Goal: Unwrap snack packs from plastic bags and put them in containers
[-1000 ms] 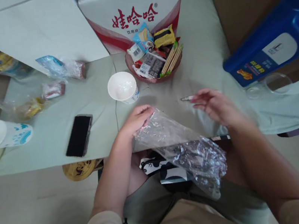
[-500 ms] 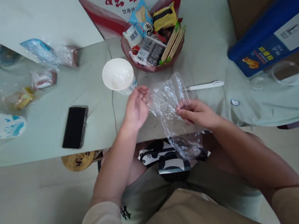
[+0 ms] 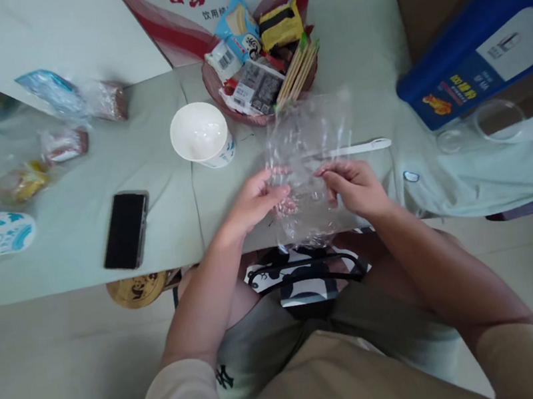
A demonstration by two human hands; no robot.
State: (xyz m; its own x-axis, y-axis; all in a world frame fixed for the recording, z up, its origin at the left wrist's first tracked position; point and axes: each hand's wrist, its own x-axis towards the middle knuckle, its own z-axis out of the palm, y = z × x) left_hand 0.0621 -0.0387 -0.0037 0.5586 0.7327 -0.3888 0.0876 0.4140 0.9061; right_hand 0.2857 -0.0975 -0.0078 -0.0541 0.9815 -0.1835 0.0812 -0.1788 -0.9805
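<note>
A clear plastic bag [image 3: 303,129] is spread upright between my hands above the table's near edge. My left hand [image 3: 257,202] grips its left side, thumb in front and fingers partly seen through the film. On the other side, my right hand [image 3: 354,187] pinches the bag between thumb and fingertips. Behind the bag lies a slim white-handled tool [image 3: 367,146], whose left end is covered by the film. A white paper cup [image 3: 200,136] stands just beyond my left hand. The bag's upper edge overlaps the front of a reddish glass bowl [image 3: 254,119] of wrapped snacks.
A black phone [image 3: 125,230] lies left, with another paper cup [image 3: 3,231] tipped on its side at the far left. Bagged food [image 3: 63,144] sits behind them. To the right are a blue box [image 3: 469,73], a clear plastic cup [image 3: 500,122] and a small label [image 3: 411,176].
The bag has been raised and spread wider, its lower end lifting from my lap. My left hand has moved nearer me and turned, and my right hand has risen slightly. The view has shifted a little.
</note>
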